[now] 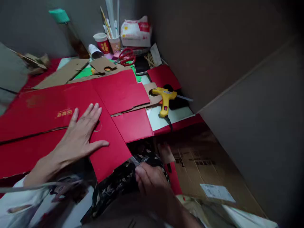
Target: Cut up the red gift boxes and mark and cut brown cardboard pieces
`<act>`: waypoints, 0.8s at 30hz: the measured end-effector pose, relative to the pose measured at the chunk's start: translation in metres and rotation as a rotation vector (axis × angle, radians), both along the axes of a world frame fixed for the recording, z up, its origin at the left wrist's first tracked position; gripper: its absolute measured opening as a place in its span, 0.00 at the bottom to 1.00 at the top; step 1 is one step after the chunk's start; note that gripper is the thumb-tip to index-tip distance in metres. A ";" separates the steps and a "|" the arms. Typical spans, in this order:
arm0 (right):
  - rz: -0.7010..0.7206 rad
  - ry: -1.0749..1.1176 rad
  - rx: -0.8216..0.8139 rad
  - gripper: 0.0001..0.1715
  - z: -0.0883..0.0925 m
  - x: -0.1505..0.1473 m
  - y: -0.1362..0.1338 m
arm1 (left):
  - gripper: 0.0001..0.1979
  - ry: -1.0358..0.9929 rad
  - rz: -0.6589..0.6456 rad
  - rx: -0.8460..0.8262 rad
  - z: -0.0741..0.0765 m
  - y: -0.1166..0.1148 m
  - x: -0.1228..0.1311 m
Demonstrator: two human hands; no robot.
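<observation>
My left hand (82,134) lies flat on a large red cardboard sheet (114,158) with its fingers spread, beside small gold lettering. Below the sheet's near right corner, my right hand (152,177) is closed around a knife (135,161). Only its thin greyish blade shows, the tip at the sheet's edge; the handle is hidden in my fingers. Another red cardboard piece (133,125) lies under and to the right of the sheet, its cut edge showing brown.
A yellow glue gun (165,98) rests at the table's right side, its cord hanging over the edge. Behind are red-handled scissors (127,57), a phone (142,66), paper cups (102,42) and a bottle (76,41). A brown carton (199,161) stands low at right, beside the wall.
</observation>
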State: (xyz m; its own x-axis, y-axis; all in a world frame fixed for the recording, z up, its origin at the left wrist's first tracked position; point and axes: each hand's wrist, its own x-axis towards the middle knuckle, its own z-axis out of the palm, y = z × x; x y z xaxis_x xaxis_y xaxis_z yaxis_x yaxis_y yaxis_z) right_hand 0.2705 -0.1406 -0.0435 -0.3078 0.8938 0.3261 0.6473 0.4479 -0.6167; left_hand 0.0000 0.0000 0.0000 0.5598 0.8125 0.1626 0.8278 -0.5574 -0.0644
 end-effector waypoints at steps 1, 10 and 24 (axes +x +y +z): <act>0.011 0.009 -0.038 0.16 0.005 -0.002 0.006 | 0.51 0.003 0.002 -0.006 0.000 -0.001 -0.001; 0.066 0.193 -0.614 0.21 0.039 0.010 0.024 | 0.50 0.003 0.033 -0.050 0.006 -0.005 0.002; 0.119 0.311 -0.745 0.21 0.030 0.021 0.028 | 0.50 0.000 0.026 -0.061 0.010 -0.007 0.003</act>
State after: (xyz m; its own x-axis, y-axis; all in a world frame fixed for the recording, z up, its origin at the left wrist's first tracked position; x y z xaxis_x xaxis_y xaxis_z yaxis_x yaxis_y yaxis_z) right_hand 0.2913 -0.1122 -0.0139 -0.4079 0.8768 -0.2545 0.3709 -0.0955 -0.9238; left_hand 0.0029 -0.0073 0.0100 0.5383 0.8353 0.1122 0.8421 -0.5385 -0.0305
